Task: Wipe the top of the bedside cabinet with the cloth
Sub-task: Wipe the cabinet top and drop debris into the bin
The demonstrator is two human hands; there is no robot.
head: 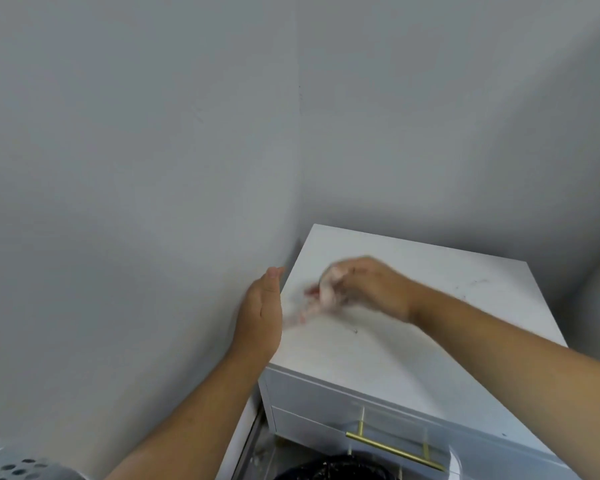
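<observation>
The white bedside cabinet (413, 341) stands in a corner between two grey walls. My right hand (371, 285) is over the left part of its top, shut on a pale cloth (321, 299) with pinkish marks; the cloth is blurred by motion and trails down-left across the surface. My left hand (262, 313) is held flat and upright, fingers together, at the cabinet's left edge next to the wall, holding nothing. Small dark specks lie on the top near the right rear and near the middle.
The cabinet front has drawers with a brass bar handle (394, 450). A dark round container (343, 469) sits below the drawers at the bottom edge. A grey perforated basket (21, 467) shows at the bottom left. Walls close in on the left and behind.
</observation>
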